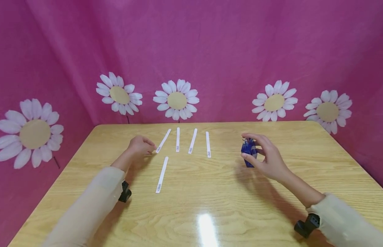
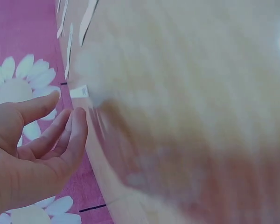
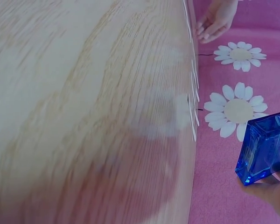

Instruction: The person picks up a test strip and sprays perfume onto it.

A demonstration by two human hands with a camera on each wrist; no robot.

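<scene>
My right hand (image 1: 268, 159) grips a blue glass perfume bottle (image 1: 248, 151), with the index finger over its top and the thumb on its near side. In the right wrist view the angular blue bottle (image 3: 263, 149) is between thumb and fingers. My left hand (image 1: 141, 145) has its fingertips right at the lower end of the leftmost white paper strip (image 1: 163, 141). Seen from the left wrist, its thumb and loosely bent fingers (image 2: 77, 135) stand apart, with the strip's end (image 2: 79, 91) just beyond them.
To the right of that strip lie further white strips (image 1: 177, 140) in a row along the back. One more strip (image 1: 162, 175) lies nearer on the wooden table (image 1: 225, 192). A pink curtain (image 1: 222, 61) with daisies hangs behind the table and at its sides.
</scene>
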